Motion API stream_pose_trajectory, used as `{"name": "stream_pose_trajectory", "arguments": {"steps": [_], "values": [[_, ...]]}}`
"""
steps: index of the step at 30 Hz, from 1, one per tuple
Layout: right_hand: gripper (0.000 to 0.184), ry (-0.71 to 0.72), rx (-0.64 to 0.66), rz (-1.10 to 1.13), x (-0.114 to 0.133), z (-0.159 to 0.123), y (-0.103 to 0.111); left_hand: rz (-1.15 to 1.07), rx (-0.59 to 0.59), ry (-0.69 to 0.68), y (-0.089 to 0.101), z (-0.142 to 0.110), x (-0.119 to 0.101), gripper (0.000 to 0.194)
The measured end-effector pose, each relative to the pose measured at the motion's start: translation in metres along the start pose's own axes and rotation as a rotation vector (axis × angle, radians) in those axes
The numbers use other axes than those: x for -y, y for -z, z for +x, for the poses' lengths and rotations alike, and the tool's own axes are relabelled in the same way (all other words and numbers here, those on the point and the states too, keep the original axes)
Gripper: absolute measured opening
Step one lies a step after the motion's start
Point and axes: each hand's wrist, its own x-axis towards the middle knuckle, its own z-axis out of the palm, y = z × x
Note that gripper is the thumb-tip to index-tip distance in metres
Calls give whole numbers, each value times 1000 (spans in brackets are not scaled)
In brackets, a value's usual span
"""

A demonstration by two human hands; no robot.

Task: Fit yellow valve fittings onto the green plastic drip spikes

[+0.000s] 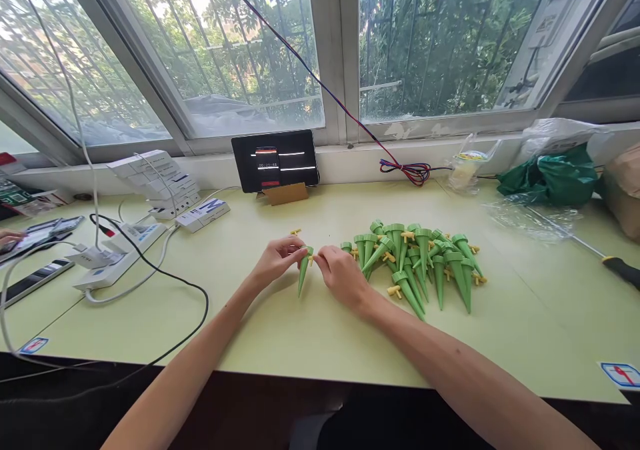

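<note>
My left hand (279,258) is closed on the cap end of a green plant watering spike (303,278), whose tip points down just above the table. A small yellow valve (311,260) sticks out from the side of that spike. My right hand (344,275) pinches the outer end of this valve between thumb and finger. Behind my left hand, another yellow valve (296,231) lies loose on the table. To the right of my right hand is a heap of several green watering spikes (420,257), many with yellow valves in their sides.
A propped tablet (275,162) shows a timer at the back. On the left are white boxes (160,183), a power strip (120,257) with cables and another person's hand (9,238). A screwdriver (620,270), green bag (550,177) and coiled wire (413,171) lie rightward.
</note>
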Motion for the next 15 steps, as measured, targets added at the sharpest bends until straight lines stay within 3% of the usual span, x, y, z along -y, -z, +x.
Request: {"name": "stream_pose_trajectory", "arguments": {"steps": [7, 15], "values": [[10, 44, 1, 37, -1, -1, 0, -12, -1, 5, 2, 1, 6, 27], [24, -7, 67, -50, 1, 0, 1, 38, 9, 0, 2, 0, 4, 29]]}}
